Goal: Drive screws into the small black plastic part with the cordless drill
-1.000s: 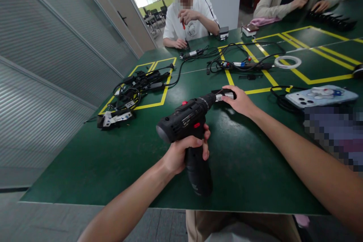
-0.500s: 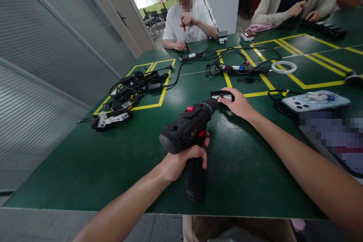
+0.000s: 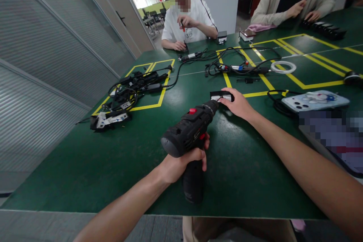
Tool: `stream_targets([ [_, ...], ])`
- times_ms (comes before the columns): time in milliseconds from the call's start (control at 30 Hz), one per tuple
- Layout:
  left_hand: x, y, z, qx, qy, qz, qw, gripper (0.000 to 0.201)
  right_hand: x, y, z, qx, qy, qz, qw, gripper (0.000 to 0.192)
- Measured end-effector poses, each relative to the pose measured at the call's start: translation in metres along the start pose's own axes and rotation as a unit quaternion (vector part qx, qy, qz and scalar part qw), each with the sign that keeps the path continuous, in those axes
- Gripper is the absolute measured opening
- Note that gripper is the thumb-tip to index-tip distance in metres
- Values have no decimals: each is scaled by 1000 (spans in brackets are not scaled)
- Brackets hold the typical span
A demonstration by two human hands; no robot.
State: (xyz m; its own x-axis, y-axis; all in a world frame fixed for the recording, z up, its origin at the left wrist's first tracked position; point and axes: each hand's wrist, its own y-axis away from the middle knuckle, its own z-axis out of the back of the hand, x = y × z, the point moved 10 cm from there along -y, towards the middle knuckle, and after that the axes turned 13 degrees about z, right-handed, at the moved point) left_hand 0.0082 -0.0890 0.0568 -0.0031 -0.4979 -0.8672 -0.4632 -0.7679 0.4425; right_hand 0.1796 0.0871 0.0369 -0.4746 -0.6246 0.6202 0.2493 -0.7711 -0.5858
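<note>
My left hand point(image 3: 181, 162) is wrapped round the grip of a black cordless drill point(image 3: 190, 126) with red buttons. The drill points forward and to the right, its chuck close to a small black-and-white piece point(image 3: 215, 96). That piece rests on the green table point(image 3: 127, 174), and my right hand point(image 3: 235, 102) closes on its right end with thumb and fingers. The drill's tip meets or nearly meets the piece; I cannot tell whether it touches. The chuck and my fingers hide part of the piece.
Left lies a heap of black cables point(image 3: 138, 85) and a black-and-white strip point(image 3: 109, 120). Behind the piece are an electric screwdriver point(image 3: 241, 69) and a white ring point(image 3: 283, 67). A patterned phone point(image 3: 316, 101) lies right. Two people sit across, one holding a red screwdriver point(image 3: 183, 26).
The drill's rear has shifted slightly right and down, its chuck staying near the piece. My right hand and the piece have hardly moved.
</note>
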Motion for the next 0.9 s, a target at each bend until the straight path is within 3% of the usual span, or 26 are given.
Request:
stream_targets([
  [900, -2, -2, 3, -35, 33, 18, 999, 27, 6, -4, -3, 11, 20, 32, 999, 39],
])
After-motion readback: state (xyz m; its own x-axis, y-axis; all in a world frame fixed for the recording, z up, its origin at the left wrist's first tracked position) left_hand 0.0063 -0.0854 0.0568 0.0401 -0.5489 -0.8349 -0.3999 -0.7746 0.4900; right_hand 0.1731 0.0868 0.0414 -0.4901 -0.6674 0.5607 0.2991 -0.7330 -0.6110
